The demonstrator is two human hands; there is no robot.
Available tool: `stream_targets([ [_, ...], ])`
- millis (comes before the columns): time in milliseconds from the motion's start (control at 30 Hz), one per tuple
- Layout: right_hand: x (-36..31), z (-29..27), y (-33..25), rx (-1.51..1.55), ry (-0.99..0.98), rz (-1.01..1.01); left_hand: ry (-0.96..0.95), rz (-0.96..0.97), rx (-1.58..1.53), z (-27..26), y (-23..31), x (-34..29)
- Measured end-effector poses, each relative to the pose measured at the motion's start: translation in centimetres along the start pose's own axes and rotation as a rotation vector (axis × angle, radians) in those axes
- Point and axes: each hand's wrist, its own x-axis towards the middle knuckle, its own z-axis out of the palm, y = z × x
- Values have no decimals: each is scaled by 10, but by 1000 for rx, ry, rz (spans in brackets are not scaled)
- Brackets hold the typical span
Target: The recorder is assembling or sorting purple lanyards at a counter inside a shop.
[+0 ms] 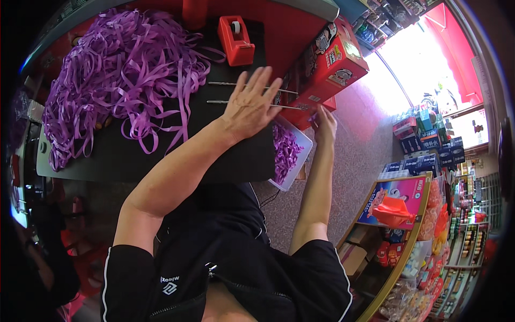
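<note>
Many purple ribbons (129, 75) are lying heaped on a black tabletop (230, 161). Rightward, the left hand (249, 107) is reaching across two metal rods (217, 102), fingers spread, near a red tape dispenser (237, 48). Purple strips (287, 153) are sitting in a white bin (305, 149). Beside a red carton (343, 61), the right hand (326, 126) is bending; I cannot tell what it's pinching.

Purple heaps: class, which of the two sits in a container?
The smaller heap, inside the whitish tub to the right of the black tabletop; the larger heap lies loose on that tabletop.
</note>
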Motion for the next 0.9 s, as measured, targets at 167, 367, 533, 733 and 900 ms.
stream_targets([
  [167, 10, -54, 66, -642, 187, -322, 104, 636, -384, -20, 41, 8],
  [367, -97, 59, -86, -235, 0, -654, -378, 1044, -254, 14, 100, -55],
  [533, -185, 146, -141, -638, -945, -684, -483, 1198, -68, 27, 108, -74],
  [733, -213, 213, -101, -925, -1004, -578, -323, 1078, -140, 39, 101, -99],
  [900, -216, 216, -95, -665, -1034, -448, -552, 646, -437, -26, 77, -124],
])
